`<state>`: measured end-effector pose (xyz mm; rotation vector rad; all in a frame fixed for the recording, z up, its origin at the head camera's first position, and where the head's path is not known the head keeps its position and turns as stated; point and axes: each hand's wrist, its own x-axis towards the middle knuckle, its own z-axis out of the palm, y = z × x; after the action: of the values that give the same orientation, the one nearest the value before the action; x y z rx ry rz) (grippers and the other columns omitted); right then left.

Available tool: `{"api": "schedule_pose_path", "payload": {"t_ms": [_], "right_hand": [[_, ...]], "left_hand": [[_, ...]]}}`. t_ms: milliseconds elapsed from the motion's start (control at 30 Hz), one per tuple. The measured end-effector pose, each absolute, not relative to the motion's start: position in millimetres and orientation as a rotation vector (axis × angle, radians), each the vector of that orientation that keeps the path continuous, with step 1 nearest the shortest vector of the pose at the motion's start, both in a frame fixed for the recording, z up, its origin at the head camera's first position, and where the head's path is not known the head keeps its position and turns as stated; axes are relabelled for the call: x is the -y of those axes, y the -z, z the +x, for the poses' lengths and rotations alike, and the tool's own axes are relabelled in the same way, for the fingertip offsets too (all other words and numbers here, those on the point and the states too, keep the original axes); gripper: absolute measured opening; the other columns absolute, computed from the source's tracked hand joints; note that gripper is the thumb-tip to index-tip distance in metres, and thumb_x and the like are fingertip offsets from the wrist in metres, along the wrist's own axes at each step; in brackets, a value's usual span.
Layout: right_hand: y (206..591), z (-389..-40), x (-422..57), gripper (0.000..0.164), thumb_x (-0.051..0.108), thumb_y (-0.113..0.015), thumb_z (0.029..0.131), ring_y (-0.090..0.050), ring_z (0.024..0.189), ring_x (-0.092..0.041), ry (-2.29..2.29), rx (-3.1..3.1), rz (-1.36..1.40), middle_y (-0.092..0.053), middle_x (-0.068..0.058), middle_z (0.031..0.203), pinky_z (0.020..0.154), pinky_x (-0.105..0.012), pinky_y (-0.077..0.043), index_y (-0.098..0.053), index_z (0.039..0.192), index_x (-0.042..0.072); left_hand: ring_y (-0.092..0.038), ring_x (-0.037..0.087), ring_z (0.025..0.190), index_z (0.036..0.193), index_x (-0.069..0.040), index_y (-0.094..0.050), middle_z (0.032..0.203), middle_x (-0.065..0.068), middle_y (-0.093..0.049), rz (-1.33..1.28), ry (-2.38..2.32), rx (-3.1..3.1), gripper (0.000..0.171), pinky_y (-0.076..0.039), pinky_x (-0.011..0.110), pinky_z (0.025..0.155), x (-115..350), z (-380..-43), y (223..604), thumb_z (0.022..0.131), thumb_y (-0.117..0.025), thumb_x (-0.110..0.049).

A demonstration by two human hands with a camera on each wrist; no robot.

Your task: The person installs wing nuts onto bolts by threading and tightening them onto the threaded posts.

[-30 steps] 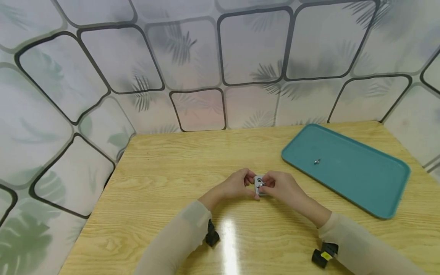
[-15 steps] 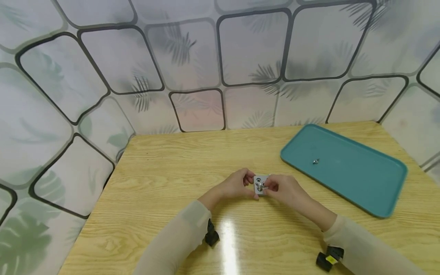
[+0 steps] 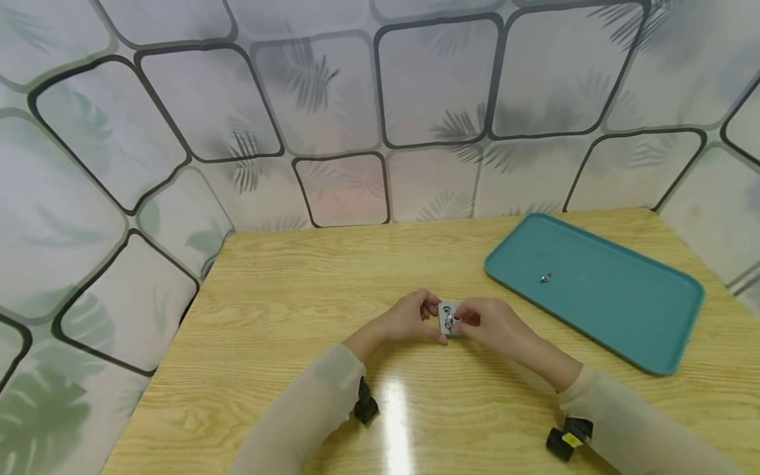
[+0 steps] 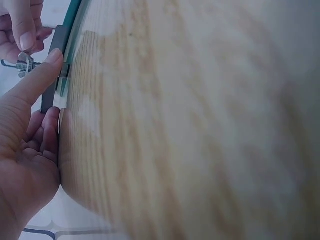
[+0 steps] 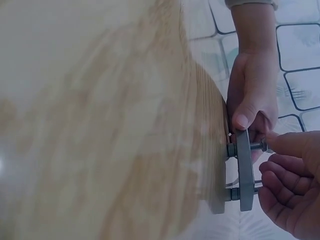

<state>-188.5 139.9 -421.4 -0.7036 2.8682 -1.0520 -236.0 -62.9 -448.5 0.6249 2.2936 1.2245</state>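
My left hand point(image 3: 410, 320) grips a small grey metal plate point(image 3: 443, 329) by its edge, thumb at the near corner and fingers at the far one. The plate stands just above the wood on bolt heads, as the right wrist view shows, with bolt shanks point(image 5: 257, 146) sticking up through it. A silver wing nut point(image 4: 25, 65) sits on one threaded shank. My right hand point(image 3: 489, 323) pinches at this wing nut with thumb and index finger, its other fingers curled beside the plate. The right fingers partly cover the plate in the head view.
A teal tray point(image 3: 617, 297) lies at the right of the wooden table point(image 3: 309, 284). On it rests a small silver piece point(image 3: 545, 278) that looks like another wing nut. A patterned curtain point(image 3: 344, 86) stands behind the table.
The right hand has made small movements at the wing nut, whose wings have turned. The left hand and plate have stayed nearly in place.
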Motion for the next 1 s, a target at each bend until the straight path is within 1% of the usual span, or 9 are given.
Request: {"api": "schedule_pose_path", "payload": {"t_ms": [167,300,533,733,1000], "right_hand": [[421.9,-192.7,-136.0,0.016,0.018,-0.076,0.08,-0.053,0.066,-0.007,1.054,-2.874,-0.619,-0.062,0.003,0.073,0.057,-0.023,-0.044,-0.067,0.087,0.007],[422.7,-195.3,-132.5,0.017,0.021,-0.076,0.08,-0.054,0.066,-0.008,1.038,-2.867,-0.591,-0.063,0.004,0.074,0.058,-0.024,-0.045,-0.067,0.087,0.008],[423.8,-193.0,-133.5,0.013,0.02,-0.075,0.081,-0.052,0.066,-0.007,1.044,-2.875,-0.61,-0.064,0.003,0.075,0.058,-0.024,-0.044,-0.066,0.082,0.01],[423.7,-186.9,-136.2,0.009,0.014,-0.076,0.079,-0.05,0.063,-0.005,1.045,-2.909,-0.699,-0.061,0.005,0.07,0.055,-0.022,-0.042,-0.067,0.08,0.01],[423.4,-181.2,-135.0,0.01,0.011,-0.075,0.08,-0.054,0.065,-0.005,1.046,-2.903,-0.714,-0.063,0.004,0.073,0.056,-0.021,-0.044,-0.066,0.082,0.009]], "left_hand": [[-0.047,0.012,0.089,0.118,-0.01,-0.051,0.101,-0.001,-0.053,0.627,-1.222,-2.296,0.059,-0.041,0.023,0.08,63.2,-236.6,448.7,0.071,-0.084,-0.021],[-0.047,0.012,0.089,0.119,-0.009,-0.051,0.102,-0.001,-0.053,0.628,-1.219,-2.298,0.06,-0.041,0.023,0.08,63.6,-236.3,449.6,0.071,-0.084,-0.022],[-0.047,0.011,0.09,0.119,-0.009,-0.051,0.102,-0.002,-0.053,0.634,-1.215,-2.295,0.059,-0.041,0.023,0.08,63.4,-236.1,450.2,0.072,-0.084,-0.021],[-0.047,0.011,0.089,0.117,-0.008,-0.051,0.101,-0.001,-0.053,0.638,-1.215,-2.297,0.058,-0.041,0.022,0.08,62.7,-236.3,450.2,0.071,-0.084,-0.021],[-0.047,0.011,0.089,0.119,-0.007,-0.051,0.101,-0.002,-0.053,0.656,-1.199,-2.314,0.06,-0.041,0.022,0.079,63.5,-237.8,450.2,0.071,-0.085,-0.021]]}}
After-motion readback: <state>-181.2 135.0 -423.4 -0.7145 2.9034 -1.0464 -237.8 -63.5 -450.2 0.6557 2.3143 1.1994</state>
